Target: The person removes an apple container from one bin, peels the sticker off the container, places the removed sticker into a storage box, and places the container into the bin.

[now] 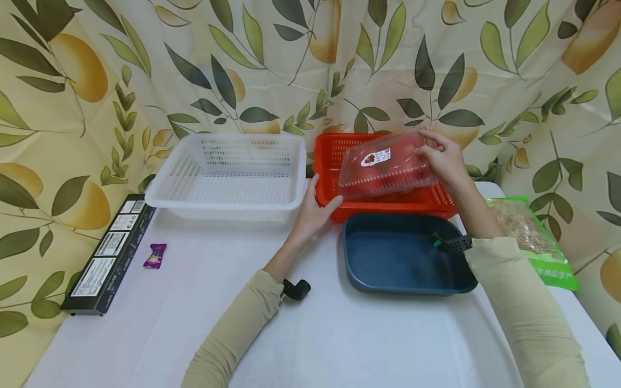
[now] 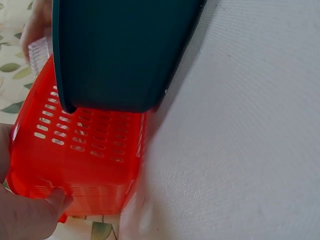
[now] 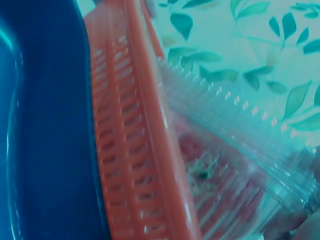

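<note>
The right hand (image 1: 443, 156) grips a clear, labelled plastic clamshell box (image 1: 385, 166), tilted over the red basket (image 1: 335, 148) near the table's far edge; the left hand (image 1: 317, 207) clasps the basket's corner.

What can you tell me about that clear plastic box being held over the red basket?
The clear plastic box is a lidded clamshell with ribbed edges and a small white label showing red fruit. It looks thin and glossy, with reddish contents dimly showing. It is tilted above the red basket, gripped at its right end by the right hand. The left hand holds the basket's corner.
</note>
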A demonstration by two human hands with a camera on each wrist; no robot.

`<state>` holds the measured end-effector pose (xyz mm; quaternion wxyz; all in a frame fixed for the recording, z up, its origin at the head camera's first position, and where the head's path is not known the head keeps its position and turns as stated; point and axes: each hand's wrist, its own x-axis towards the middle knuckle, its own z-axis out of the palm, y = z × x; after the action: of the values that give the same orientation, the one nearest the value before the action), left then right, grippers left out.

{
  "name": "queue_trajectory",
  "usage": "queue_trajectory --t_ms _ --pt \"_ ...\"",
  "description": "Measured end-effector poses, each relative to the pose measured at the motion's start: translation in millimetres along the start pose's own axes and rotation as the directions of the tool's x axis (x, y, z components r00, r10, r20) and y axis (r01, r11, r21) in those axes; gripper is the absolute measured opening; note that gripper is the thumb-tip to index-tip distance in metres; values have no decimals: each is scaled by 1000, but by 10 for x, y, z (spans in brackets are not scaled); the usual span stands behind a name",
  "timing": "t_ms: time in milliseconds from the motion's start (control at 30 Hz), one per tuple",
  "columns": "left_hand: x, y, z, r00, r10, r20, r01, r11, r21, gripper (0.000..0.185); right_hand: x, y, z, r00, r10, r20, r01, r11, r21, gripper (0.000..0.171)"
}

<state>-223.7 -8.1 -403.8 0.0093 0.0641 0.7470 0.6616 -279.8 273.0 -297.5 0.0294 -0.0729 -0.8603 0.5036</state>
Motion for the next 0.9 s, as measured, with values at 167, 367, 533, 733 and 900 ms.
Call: queue_trajectory --t_ms 167,367,533,733,900 --pt "-10 -2 14 1000 -1 -8 1 1000 5 88 -136 -98 55 998 -33 -57 33 999 -5 50" --pt "-15 -8 15 1000 4 -8 -4 1000 4 88 -331 -120 -15 984 -63 -167 78 993 85 48" --pt "-17 -17 12 1000 14 -3 -14 1000 -3 87 -455 -55 -119 966 21 -258 98 893 439 46" --pt "-15 -18 9 1000 28 7 -28 999 -22 87 -588 33 -213 956 65 -286 144 745 652 45" --pt "-1 -27 0 1000 28 10 -28 999 -28 86 -710 91 -242 960 66 -273 168 648 743 45"
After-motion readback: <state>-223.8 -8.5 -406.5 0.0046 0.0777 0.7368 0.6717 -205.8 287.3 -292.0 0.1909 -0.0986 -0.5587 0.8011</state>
